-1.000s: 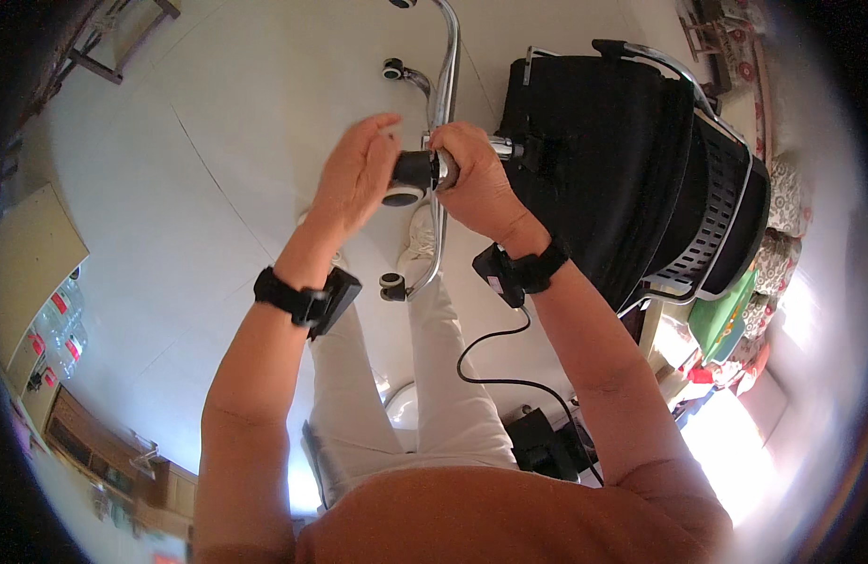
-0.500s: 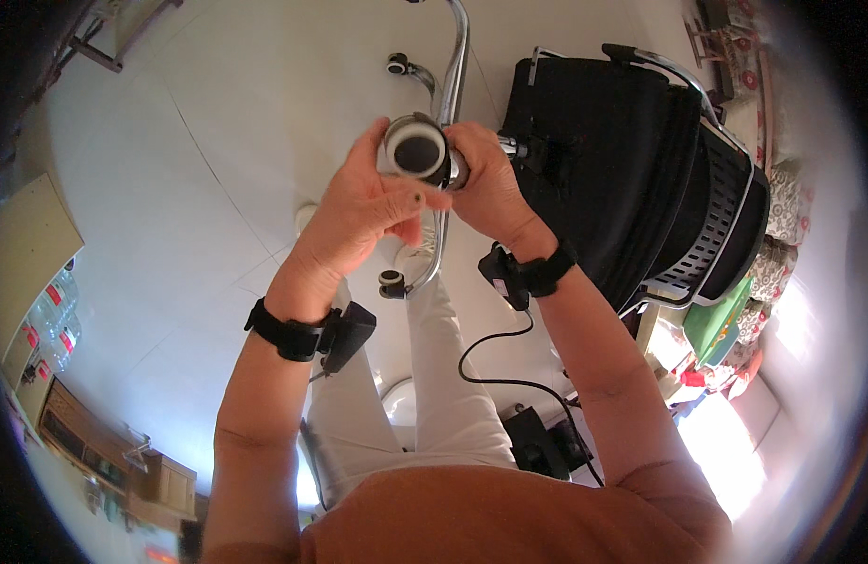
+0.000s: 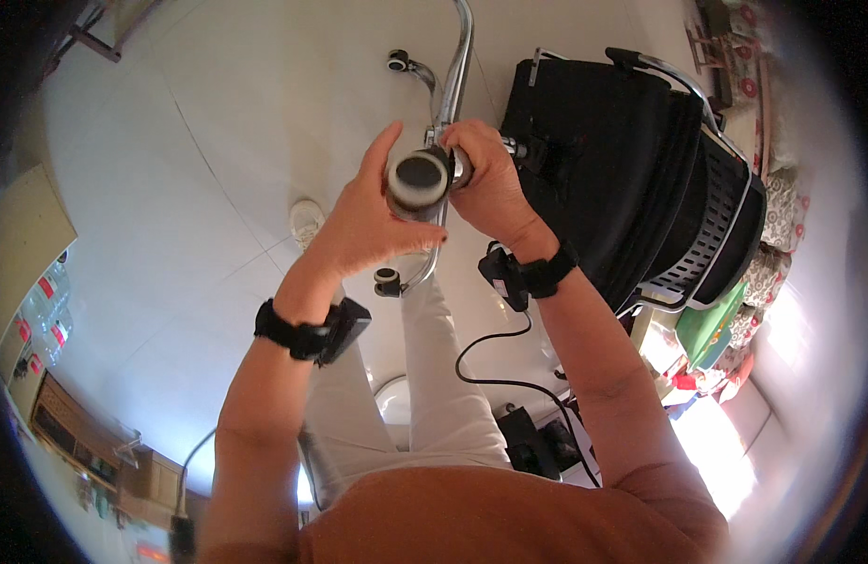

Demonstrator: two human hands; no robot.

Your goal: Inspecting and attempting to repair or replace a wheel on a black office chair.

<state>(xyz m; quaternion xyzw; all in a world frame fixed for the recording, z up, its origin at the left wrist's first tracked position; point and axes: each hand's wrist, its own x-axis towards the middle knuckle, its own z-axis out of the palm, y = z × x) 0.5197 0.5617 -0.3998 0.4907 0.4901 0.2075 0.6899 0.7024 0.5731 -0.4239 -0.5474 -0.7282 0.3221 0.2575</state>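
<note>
An office chair with a black seat [image 3: 594, 160] lies tipped on its side, its chrome base legs [image 3: 460, 70] toward me. A caster [image 3: 421, 179] with a dark hub and pale rim sticks up from the nearest leg end. My left hand [image 3: 354, 211] is spread at the caster's left side, thumb and fingers apart around it; whether the palm touches it I cannot tell. My right hand [image 3: 490, 183] is closed around the chrome leg end just right of the caster, its fingertips partly hidden. Two more casters, a far one [image 3: 397, 61] and a near one [image 3: 388, 281], show on other legs.
The chair's slotted backrest [image 3: 706, 221] reaches toward patterned cushions [image 3: 767, 254] at the right. A black cable [image 3: 490, 377] hangs from the device on my right wrist. Bottles [image 3: 48, 310] stand at the far left. My white shoe [image 3: 306, 218] is on the pale floor [image 3: 161, 226].
My left hand's fingers have spread wider and its thumb has straightened. The caster has turned, its hub now facing more toward the far side. My right hand keeps its grip.
</note>
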